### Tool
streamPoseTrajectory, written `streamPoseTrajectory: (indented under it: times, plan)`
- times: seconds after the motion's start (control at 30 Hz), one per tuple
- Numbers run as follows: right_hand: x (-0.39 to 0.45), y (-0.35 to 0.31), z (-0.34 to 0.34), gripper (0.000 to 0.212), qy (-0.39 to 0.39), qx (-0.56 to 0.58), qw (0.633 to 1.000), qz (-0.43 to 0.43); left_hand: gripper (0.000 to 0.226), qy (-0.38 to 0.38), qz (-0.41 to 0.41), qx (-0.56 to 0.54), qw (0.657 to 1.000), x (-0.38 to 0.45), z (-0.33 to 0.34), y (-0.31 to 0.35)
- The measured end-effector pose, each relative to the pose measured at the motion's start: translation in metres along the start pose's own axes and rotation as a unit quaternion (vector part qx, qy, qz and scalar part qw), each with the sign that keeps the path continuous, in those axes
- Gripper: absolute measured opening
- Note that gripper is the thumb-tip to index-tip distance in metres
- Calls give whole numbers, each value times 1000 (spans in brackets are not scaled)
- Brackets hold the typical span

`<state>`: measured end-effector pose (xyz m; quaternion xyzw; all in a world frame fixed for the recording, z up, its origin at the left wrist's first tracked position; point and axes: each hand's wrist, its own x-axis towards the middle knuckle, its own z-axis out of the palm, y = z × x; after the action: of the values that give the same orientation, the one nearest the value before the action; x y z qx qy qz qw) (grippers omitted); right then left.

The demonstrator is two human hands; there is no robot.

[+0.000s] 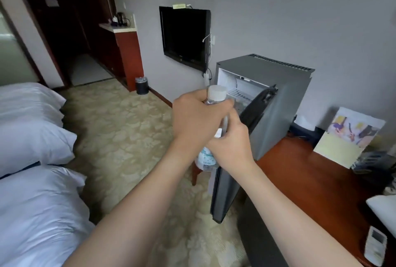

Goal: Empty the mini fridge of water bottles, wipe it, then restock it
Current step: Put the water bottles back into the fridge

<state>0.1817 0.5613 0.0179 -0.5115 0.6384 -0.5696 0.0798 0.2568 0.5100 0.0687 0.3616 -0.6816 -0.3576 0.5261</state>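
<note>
Head view: both hands' fingers (pixel 230 104) grip an upright water bottle (pixel 206 157), cap (pixel 217 92) pointing up.

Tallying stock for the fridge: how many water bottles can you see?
1. A water bottle is held before the open mini fridge, left hand near its neck, right hand lower. More may be hidden inside or behind the door.

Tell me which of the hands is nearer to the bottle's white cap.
Left. The left hand grips the water bottle right under its white cap. The right hand is lower, holding the bottle around its middle.
</note>
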Motion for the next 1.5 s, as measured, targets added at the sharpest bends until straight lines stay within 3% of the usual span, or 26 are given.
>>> streamPoseTrajectory:
  times: [0.33, 0.57, 0.73, 0.87, 1.1, 1.37, 1.5]
  plan:
    - [72, -28, 194, 47, -103, -5, 995, 14, 31, 62, -21, 69, 995, 110, -140, -101]
    - [116, 14, 261, 36, -131, -37, 989, 65, 31, 26, -65, 78, 994, 165, -144, -178]
    - [159, 65, 267, 46, -102, -52, 986, 120, 28, -37, -82, 63, 994, 211, -97, -227]
    - [198, 118, 255, 39, -59, -77, 984, 150, 29, -67, -62, 76, 993, 246, -35, -261]
    - [248, 198, 215, 42, 39, -140, 962, 232, 35, -198, -49, 29, 979, 290, 81, -294]
    - [260, 275, 162, 37, 171, -217, 899, 338, 41, -372, -32, -30, 927, 297, 204, -316]
    - [263, 321, 150, 19, 239, -230, 866, 375, 29, -441, 22, -54, 896, 297, 258, -331]
